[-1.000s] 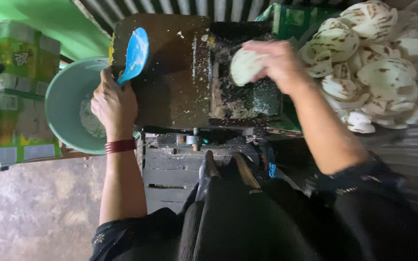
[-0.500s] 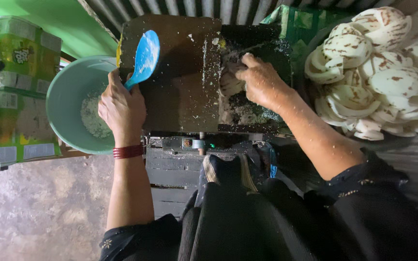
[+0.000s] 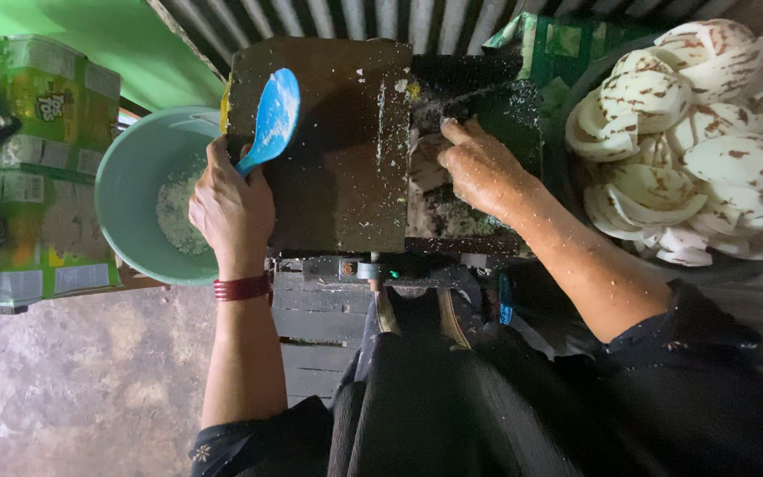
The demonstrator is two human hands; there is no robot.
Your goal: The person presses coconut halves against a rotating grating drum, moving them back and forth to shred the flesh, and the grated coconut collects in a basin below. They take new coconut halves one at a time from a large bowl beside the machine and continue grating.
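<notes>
Clenched around a blue paddle (image 3: pixel 268 119) at the grating machine (image 3: pixel 328 159)'s left edge, the left hand (image 3: pixel 231 208) waits while the right hand (image 3: pixel 480 168) presses a coconut piece (image 3: pixel 424 163) into its hopper, fingers best kept high.

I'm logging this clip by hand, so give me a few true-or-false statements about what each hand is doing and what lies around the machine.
1. The left hand holds a blue spoon. True.
2. The right hand rests in the pile of coconut pieces. False: it presses a coconut piece down into the machine.
3. The bowl is red. False: it is pale green, with white gratings inside.
4. The pile lies to the right of the machine. True.
5. The left wrist is bare. False: it wears a red band.
</notes>
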